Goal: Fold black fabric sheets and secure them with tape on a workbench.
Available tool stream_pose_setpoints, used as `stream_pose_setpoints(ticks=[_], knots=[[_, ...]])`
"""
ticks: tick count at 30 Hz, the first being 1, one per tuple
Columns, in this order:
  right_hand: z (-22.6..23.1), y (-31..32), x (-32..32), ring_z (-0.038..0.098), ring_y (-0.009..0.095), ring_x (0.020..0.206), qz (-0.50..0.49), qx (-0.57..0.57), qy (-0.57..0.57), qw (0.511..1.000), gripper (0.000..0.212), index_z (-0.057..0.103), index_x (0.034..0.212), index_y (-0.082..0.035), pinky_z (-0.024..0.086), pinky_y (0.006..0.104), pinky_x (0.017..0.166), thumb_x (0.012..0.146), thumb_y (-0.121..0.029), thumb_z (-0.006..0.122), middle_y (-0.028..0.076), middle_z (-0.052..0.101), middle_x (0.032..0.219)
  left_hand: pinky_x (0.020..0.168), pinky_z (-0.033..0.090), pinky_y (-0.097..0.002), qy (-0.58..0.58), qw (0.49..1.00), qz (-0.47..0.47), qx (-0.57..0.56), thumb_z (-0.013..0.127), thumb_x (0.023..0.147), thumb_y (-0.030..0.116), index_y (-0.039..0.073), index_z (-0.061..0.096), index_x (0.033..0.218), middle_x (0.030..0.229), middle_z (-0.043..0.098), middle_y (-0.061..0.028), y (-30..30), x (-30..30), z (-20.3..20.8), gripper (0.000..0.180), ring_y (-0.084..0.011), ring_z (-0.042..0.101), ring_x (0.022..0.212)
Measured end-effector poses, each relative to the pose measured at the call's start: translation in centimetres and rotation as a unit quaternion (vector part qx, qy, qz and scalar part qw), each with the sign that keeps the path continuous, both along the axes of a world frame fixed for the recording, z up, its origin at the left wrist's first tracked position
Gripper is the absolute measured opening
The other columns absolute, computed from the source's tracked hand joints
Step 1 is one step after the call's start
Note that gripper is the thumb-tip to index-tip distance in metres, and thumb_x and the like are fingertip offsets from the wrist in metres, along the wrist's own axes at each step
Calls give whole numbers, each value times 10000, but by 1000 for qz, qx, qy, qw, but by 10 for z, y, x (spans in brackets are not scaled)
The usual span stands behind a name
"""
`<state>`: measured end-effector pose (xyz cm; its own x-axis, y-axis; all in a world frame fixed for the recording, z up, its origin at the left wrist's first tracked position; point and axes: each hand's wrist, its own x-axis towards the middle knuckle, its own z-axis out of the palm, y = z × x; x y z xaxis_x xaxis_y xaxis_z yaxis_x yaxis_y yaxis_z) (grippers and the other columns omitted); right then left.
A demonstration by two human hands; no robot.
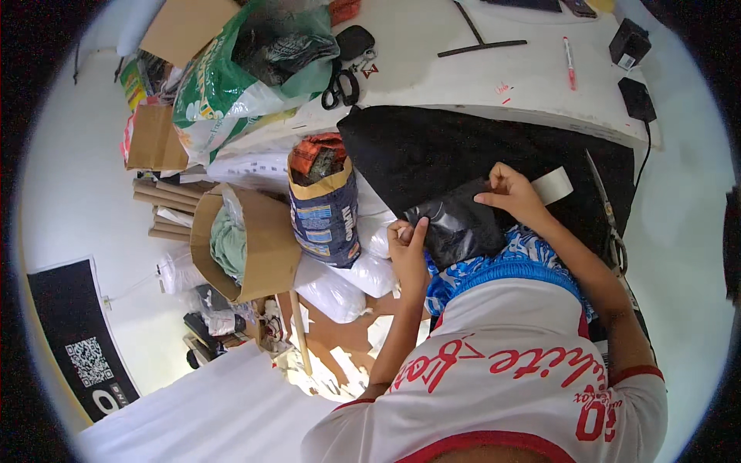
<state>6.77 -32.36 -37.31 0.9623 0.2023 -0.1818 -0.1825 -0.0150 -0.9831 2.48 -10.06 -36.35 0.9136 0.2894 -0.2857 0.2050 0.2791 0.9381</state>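
Note:
Over my lap, a glossy black plastic bag [463, 228] is stretched flat between my two hands. My left hand [409, 238] pinches its left edge between thumb and fingers. At the upper right corner, the fingertips of my right hand [512, 193] are closed on the same bag. Whether it has anything inside cannot be seen. A black cloth [432, 147] spreads behind and under my hands. Just past my right hand lies a cream strip or tag [553, 185]. Large metal scissors [606, 197] rest along the right side of the cloth.
On the white table [432, 85] are black-handled scissors [340, 86], a red-and-white marker [570, 63], a black adapter [636, 99] and a green-white plastic sack [224, 100]. To my left stand a dark blue paper bag [324, 216] and a cardboard box [270, 247], with white bags [332, 292] below.

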Motion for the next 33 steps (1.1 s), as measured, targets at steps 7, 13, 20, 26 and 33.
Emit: stream_pose_setpoints(ticks=[7, 13, 20, 26, 33], knots=[[16, 6, -15, 445, 16, 565, -10, -29, 76, 997, 224, 524, 725, -83, 354, 174, 530, 810, -171, 712, -57, 497, 613, 575, 435, -204, 40, 997, 18, -66, 655, 857, 103, 104, 501, 971, 800, 619, -18, 12, -9, -12, 191, -88, 568, 679], [16, 0, -18, 460, 31, 552, -12, 32, 119, 992, 200, 570, 730, -81, 363, 179, 521, 811, -197, 711, -47, 527, 630, 517, 330, -179, 74, 995, 63, 12, 674, 857, 178, 95, 572, 855, 715, 559, 51, 1, -18, 19, 131, -14, 440, 611], [11, -5, -12, 507, 58, 569, 11, 36, 92, 995, 201, 584, 760, -56, 396, 211, 532, 809, -206, 708, -22, 560, 637, 541, 342, -177, 39, 993, 94, 63, 670, 862, 204, 91, 595, 831, 731, 561, 54, -5, -24, 19, 139, -18, 451, 637], [5, -5, -13, 509, 59, 577, 9, 45, 87, 995, 176, 577, 755, -50, 403, 215, 541, 827, -168, 685, -15, 567, 647, 534, 311, -170, 100, 993, 2, 55, 656, 873, 194, 76, 601, 811, 732, 550, 53, 2, -31, 13, 144, -12, 421, 627], [2, -9, -13, 514, 65, 583, 7, 18, 63, 998, 177, 585, 765, -46, 410, 220, 546, 830, -178, 682, -10, 571, 650, 538, 339, -169, 106, 993, -44, -18, 649, 879, 223, 102, 588, 821, 714, 521, 67, 14, -38, -8, 148, -18, 432, 620]])
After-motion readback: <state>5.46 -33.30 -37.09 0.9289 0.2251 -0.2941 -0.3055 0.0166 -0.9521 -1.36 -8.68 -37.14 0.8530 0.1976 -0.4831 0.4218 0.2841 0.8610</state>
